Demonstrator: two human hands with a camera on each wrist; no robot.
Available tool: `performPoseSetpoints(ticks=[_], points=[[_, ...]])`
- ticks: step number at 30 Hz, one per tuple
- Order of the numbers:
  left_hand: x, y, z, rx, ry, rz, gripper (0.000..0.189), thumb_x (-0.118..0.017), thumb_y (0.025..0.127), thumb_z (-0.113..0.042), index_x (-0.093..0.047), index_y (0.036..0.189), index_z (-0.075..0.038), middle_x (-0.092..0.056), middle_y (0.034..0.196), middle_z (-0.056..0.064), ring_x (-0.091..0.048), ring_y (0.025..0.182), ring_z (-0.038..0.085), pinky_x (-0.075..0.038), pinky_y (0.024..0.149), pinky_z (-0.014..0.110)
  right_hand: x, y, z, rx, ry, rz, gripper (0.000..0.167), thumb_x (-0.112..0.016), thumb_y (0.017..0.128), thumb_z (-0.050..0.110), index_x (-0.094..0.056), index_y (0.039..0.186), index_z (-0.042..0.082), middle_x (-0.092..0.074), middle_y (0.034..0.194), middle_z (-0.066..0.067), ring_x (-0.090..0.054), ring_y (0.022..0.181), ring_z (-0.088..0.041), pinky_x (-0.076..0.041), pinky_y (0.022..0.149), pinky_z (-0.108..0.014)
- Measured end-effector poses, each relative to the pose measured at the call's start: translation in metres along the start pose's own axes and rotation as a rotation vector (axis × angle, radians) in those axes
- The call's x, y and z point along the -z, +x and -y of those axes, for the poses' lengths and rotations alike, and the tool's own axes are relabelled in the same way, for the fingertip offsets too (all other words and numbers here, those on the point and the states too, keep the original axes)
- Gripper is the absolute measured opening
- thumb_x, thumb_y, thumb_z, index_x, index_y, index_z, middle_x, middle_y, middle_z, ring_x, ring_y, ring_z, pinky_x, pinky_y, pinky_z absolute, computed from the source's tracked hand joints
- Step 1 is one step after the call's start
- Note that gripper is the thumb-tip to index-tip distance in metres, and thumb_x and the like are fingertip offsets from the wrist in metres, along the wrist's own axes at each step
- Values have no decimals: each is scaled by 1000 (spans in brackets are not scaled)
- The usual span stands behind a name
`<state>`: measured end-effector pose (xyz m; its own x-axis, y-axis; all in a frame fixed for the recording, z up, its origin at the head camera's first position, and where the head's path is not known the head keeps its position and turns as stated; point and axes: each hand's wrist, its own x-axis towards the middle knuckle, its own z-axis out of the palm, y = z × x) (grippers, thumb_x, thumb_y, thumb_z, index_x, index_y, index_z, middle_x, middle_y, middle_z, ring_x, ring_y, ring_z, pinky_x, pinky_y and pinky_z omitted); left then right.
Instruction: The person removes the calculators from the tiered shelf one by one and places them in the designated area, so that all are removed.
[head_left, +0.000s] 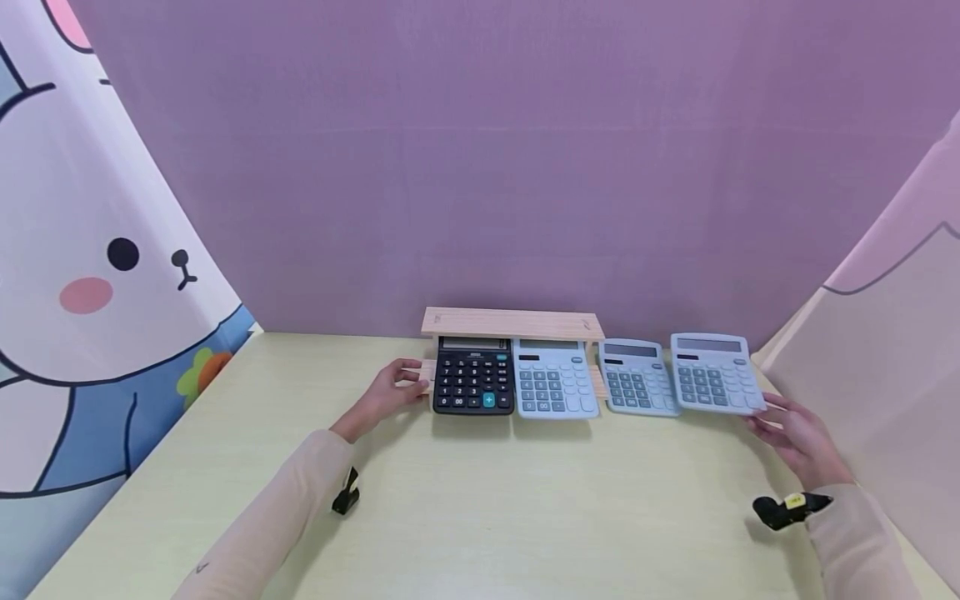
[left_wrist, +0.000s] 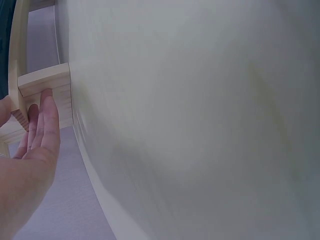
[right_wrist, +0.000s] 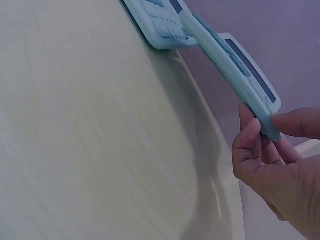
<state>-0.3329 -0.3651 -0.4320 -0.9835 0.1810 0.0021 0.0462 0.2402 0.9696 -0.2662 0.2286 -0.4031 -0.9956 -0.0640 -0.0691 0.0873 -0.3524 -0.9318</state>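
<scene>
A wooden rack (head_left: 513,322) stands at the back of the table, with a black calculator (head_left: 474,377) and a light blue calculator (head_left: 555,380) tilted side by side on it. At the rack's left end, my left hand (head_left: 386,398) grips the wooden side; in the left wrist view the thumb is on one face and the fingers (left_wrist: 49,122) reach behind. My right hand (head_left: 798,433) pinches the lower right corner of another light blue calculator (right_wrist: 240,80), thumb on top and fingers beneath. Between this one and the rack sits a further light blue calculator (head_left: 637,379); its support is hidden.
The pale wooden tabletop (head_left: 480,508) stretches in front of the rack. A purple backdrop (head_left: 480,167) rises right behind it. At the left stands a panel with a cartoon animal (head_left: 112,333), and a pale panel (head_left: 907,358) closes off the right side.
</scene>
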Motion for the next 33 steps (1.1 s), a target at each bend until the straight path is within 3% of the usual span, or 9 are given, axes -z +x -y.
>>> performPoseSetpoints(ticks=[6, 15, 20, 29, 33], points=[[0, 0, 0, -12, -10, 3, 49, -57, 89, -5, -35, 130, 8, -49, 114, 26, -63, 84, 18, -57, 85, 34, 5, 1, 1, -23, -21, -26, 39, -39, 87, -16, -64, 86, 15, -64, 84, 0, -62, 76, -15, -56, 69, -22], [0, -2, -2, -7, -18, 2, 50, -57, 89, -5, -34, 131, 8, -49, 115, 27, -63, 91, 29, -55, 88, 38, 9, 5, 3, -84, -58, -83, 40, -42, 85, -16, -63, 82, 18, -63, 83, 2, -62, 77, -15, -57, 71, -23], [0, -1, -1, -14, -25, 7, 50, -57, 89, -5, -34, 131, 9, -49, 114, 26, -63, 91, 28, -55, 89, 39, 11, 6, 3, -97, -61, -104, 38, -42, 84, -17, -60, 83, 16, -62, 83, 2, -61, 77, -14, -56, 73, -24], [-1, 0, 0, -12, -18, 5, 49, -57, 89, -4, -34, 130, 9, -48, 114, 26, -63, 92, 27, -55, 89, 39, 19, 7, -2, -101, -103, -105, 31, -44, 84, -16, -46, 101, 10, -62, 84, 4, -61, 78, -13, -56, 73, -23], [-1, 0, -1, -12, -20, 3, 49, -57, 89, -4, -34, 131, 9, -49, 113, 26, -63, 90, 25, -55, 89, 38, 21, 9, -3, -108, -104, -107, 32, -46, 83, -16, -50, 97, 13, -63, 84, 4, -61, 78, -13, -56, 73, -23]])
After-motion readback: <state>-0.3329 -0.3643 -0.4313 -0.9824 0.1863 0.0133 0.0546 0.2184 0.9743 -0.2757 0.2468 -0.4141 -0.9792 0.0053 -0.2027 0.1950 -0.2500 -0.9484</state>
